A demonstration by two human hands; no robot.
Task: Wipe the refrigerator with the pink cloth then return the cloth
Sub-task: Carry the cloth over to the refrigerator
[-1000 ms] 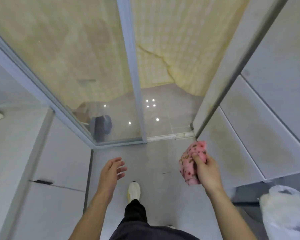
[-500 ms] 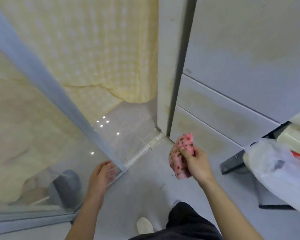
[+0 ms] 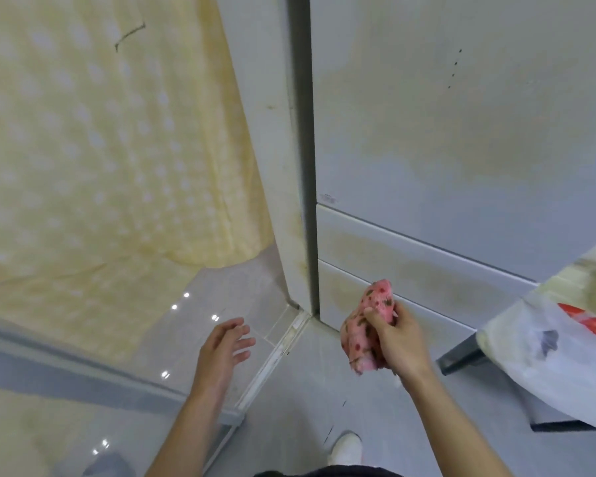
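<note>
The white refrigerator [image 3: 461,149] fills the upper right, its door and the two lower drawer fronts marked with yellowish stains. My right hand [image 3: 398,342] grips the bunched pink cloth [image 3: 362,332], which has dark and red spots, a short way in front of the lowest drawer front and not touching it. My left hand [image 3: 224,349] hangs open with fingers spread, low at the centre left, holding nothing.
A glass sliding door [image 3: 83,339] with a grey frame runs along the left, with a yellow dotted curtain [image 3: 100,149] behind it. At the right edge a white plastic bag [image 3: 558,366] lies on a surface. My white shoe [image 3: 346,447] stands on the grey floor.
My view has swung right, so the refrigerator front now fills the right side. The right hand keeps the cloth and sits closer to the lower drawers; the left hand stays open.
</note>
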